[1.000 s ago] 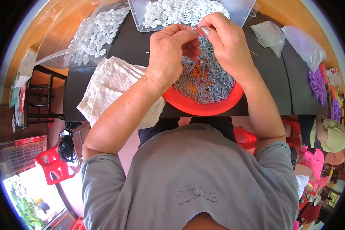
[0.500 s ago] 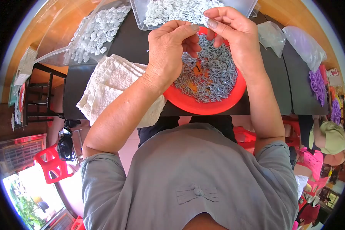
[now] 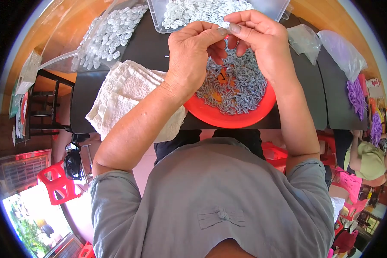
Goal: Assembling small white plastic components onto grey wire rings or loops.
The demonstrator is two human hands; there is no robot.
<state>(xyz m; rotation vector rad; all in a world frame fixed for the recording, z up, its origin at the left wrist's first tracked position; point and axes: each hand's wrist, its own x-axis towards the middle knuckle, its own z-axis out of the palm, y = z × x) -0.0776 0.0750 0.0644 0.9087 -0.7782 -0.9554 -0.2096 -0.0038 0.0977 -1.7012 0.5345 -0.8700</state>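
Observation:
Over the far part of a red basin [image 3: 228, 122], my two hands meet at the fingertips. My right hand [image 3: 268, 45] is closed in a pinch on a small white plastic piece [image 3: 226, 25]. Thumb and forefinger of my left hand [image 3: 189, 53] press together against the near side of that piece; whatever they hold is hidden. Inside the basin lies a heap of small grey pin-like pieces [image 3: 241, 96]. Just beyond my hands, a clear plastic tub [image 3: 159, 26] holds many small white plastic pieces [image 3: 189, 13].
A folded cream towel [image 3: 120, 94] lies on the dark table [image 3: 305, 94] beside my left forearm. Behind it is a clear bag of white oval pieces [image 3: 107, 41]. Two plastic bags [image 3: 342, 47] sit at the right. Red stools [image 3: 58, 182] and another person [image 3: 367, 161] are around.
My right hand has shifted slightly left, bringing the white piece up to my left fingertips. The gap between my hands has closed.

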